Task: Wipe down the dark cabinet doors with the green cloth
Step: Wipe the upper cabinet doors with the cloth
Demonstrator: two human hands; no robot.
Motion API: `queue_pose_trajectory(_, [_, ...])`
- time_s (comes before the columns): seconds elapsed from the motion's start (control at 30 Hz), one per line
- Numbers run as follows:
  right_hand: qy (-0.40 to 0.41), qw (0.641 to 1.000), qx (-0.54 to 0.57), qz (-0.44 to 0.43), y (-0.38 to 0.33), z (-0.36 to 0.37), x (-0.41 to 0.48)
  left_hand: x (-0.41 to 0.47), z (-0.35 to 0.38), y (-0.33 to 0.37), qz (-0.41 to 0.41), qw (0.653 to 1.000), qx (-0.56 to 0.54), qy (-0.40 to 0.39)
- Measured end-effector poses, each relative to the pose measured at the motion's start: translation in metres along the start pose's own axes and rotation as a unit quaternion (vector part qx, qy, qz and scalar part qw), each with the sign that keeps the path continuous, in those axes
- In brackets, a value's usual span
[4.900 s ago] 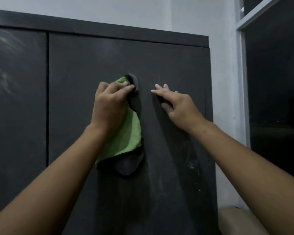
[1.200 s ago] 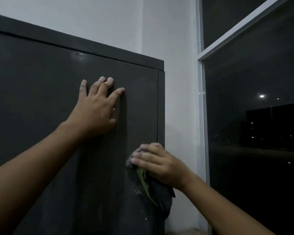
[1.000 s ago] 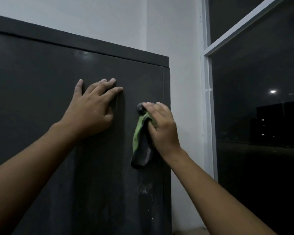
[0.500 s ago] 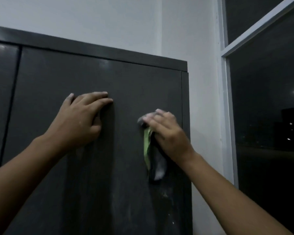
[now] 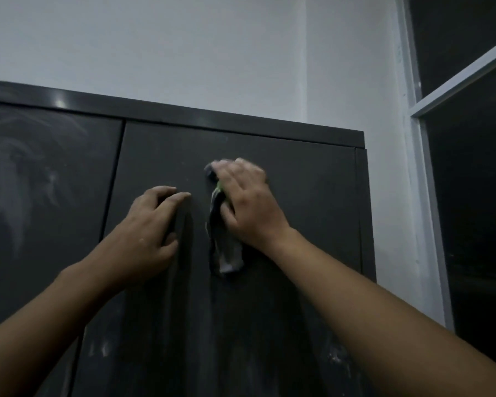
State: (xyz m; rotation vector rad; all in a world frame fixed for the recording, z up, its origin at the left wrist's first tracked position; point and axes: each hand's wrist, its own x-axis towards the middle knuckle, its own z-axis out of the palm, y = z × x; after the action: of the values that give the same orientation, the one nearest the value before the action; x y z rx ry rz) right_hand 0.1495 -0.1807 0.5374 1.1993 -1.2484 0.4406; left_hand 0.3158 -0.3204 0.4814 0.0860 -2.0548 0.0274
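The right hand (image 5: 248,204), clutching the green cloth (image 5: 222,242), has climbed from the door's (image 5: 298,224) right edge toward its top middle — upper panel nearly covered — while the empty left hand (image 5: 149,233) braces with curled fingers.

Right hand (image 5: 245,202) fingertips blurred; cloth (image 5: 222,239) mostly hidden (seemingly bunched).
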Motion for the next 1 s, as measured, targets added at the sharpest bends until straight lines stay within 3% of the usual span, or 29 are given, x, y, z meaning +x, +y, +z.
queue_pose_trajectory(0.13, [-0.039, 0.988, -0.036, -0.143, 0.016, -0.005, -0.013, -0.006, -0.006, -0.013, 0.018, 1.0, 0.009, -0.005])
queue_pose_trajectory(0.2, [-0.04, 0.982, -0.079, -0.166, 0.036, -0.012, -0.001, -0.012, -0.007, -0.018, 0.027, 0.999, 0.021, -0.028])
queue_pose_trajectory(0.27, [0.002, 0.991, -0.075, -0.109, 0.045, -0.012, 0.021, -0.018, -0.008, -0.023, 0.03, 0.999, 0.005, -0.035])
queue_pose_trajectory(0.4, [0.096, 0.991, -0.009, 0.095, 0.017, 0.005, 0.058, -0.031, -0.006, -0.027, 0.028, 0.997, -0.074, -0.015])
queue_pose_trajectory(0.47, [0.125, 0.984, 0.006, 0.124, -0.006, 0.014, 0.061, -0.033, -0.005, -0.029, 0.027, 0.995, -0.097, 0.002])
queue_pose_trajectory(0.53, [0.111, 0.991, 0.022, 0.075, -0.03, 0.024, 0.059, -0.031, -0.007, -0.032, 0.021, 0.992, -0.114, 0.043])
queue_pose_trajectory(0.73, [-0.042, 0.991, 0.084, -0.094, -0.076, 0.041, 0.021, -0.024, -0.025, -0.029, -0.022, 0.956, -0.135, 0.258])
queue_pose_trajectory(0.83, [-0.068, 0.983, 0.097, -0.143, -0.083, 0.041, -0.01, -0.022, -0.026, -0.022, -0.019, 0.957, -0.131, 0.259])
queue_pose_trajectory(1.0, [-0.094, 0.967, 0.091, -0.217, -0.092, 0.041, -0.073, -0.023, -0.017, -0.029, 0.039, 0.979, 0.01, 0.199])
